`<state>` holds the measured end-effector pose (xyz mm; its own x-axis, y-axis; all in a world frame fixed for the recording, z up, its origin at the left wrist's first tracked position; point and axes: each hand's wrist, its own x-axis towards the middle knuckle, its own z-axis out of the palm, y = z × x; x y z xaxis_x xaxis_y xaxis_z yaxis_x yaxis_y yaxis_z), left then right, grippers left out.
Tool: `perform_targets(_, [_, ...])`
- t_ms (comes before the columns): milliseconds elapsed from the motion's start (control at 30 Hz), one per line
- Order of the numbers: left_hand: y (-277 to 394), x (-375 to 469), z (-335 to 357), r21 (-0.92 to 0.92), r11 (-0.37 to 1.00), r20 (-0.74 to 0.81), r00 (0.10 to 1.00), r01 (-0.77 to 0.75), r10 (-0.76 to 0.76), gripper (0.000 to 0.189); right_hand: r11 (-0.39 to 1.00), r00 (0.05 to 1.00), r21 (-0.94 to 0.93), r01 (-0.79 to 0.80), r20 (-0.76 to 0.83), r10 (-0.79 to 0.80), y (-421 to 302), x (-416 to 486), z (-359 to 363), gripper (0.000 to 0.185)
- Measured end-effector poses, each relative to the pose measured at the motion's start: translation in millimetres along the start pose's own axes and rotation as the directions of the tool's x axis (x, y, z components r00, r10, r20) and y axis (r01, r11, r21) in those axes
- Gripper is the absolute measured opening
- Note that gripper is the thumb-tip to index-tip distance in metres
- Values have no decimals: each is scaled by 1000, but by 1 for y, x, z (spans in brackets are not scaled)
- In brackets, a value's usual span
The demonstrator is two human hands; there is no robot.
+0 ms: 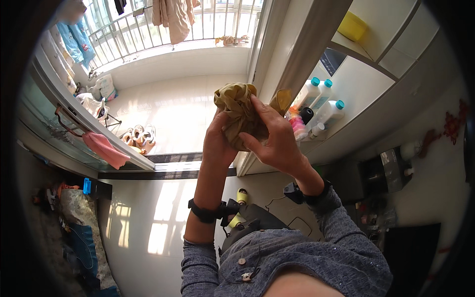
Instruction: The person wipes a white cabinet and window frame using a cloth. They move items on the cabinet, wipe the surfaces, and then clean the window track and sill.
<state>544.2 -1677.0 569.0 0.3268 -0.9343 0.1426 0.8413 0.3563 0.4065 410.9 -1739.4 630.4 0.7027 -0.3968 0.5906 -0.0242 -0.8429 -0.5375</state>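
Note:
A bunched olive-yellow cloth (239, 102) is held up in front of me, between both hands. My left hand (219, 133) grips it from the left and below, thumb over its front. On the right side, my right hand (274, 135) presses it with the thumb and index finger apart. A loose end of the cloth sticks out behind the right hand. Folds hide most of the left fingers. Each wrist wears a black strap with a small device.
A shelf unit on the right holds white bottles with teal caps (326, 83) and a yellow container (351, 26). At left, a pink cloth (105, 148) hangs on the glass door's handle. Shoes (139, 135) stand on the balcony floor; a raised threshold (178, 174) crosses ahead.

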Motion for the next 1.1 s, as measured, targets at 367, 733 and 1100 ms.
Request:
perform_targets(367, [72,126,129,293,711,368,762,-639,533,49,983,931,-142,115,-331,-156,13,38,-70,43])
perform_targets(733, [21,192,148,472,68,779,452,-879,435,45,971,954,-201,130,-241,-178,32,63,-72,39])
perform_targets(1100, [-16,140,-37,775,175,591,794,-608,143,39,891,880,-303,-338,-438,185,14,76,-15,12])
